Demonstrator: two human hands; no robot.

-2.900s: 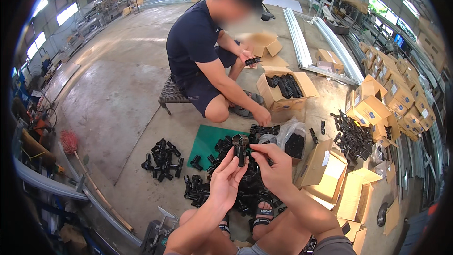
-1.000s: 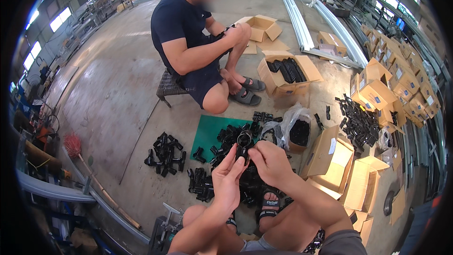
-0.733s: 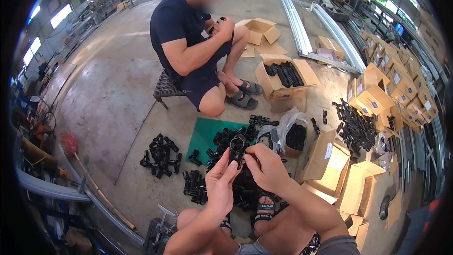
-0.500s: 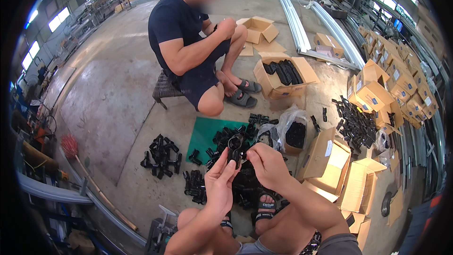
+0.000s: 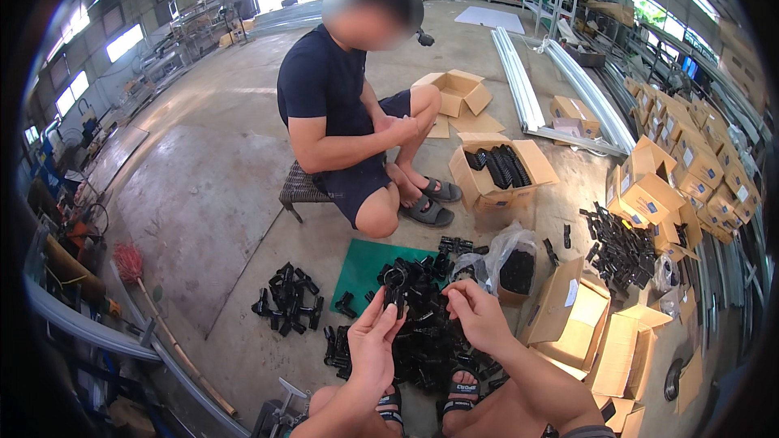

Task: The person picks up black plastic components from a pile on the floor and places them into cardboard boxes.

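My left hand (image 5: 373, 342) holds up a black pipe clamp fitting (image 5: 395, 282), gripping its lower end between thumb and fingers. A round ring forms the fitting's upper end. A little to its right, apart from the fitting, is my right hand (image 5: 477, 313). Its fingers are curled with thumb and forefinger together; whatever they may pinch is too small to make out. Below both hands spreads a heap of similar black fittings (image 5: 422, 341), partly on a green mat (image 5: 361, 258). Another pile of black fittings (image 5: 288, 298) lies to the left.
A co-worker (image 5: 333, 122) sits on a woven stool (image 5: 304, 186) ahead. Beyond the heap stand a plastic-lined box (image 5: 517, 269) and a carton of black parts (image 5: 499, 191). Open cartons (image 5: 572, 320) and more black parts (image 5: 621, 247) lie right. A broom (image 5: 174, 332) lies left.
My right hand has drawn away from the fitting to the right. The view has tilted up slightly, and the co-worker's hands have lowered toward the knee.
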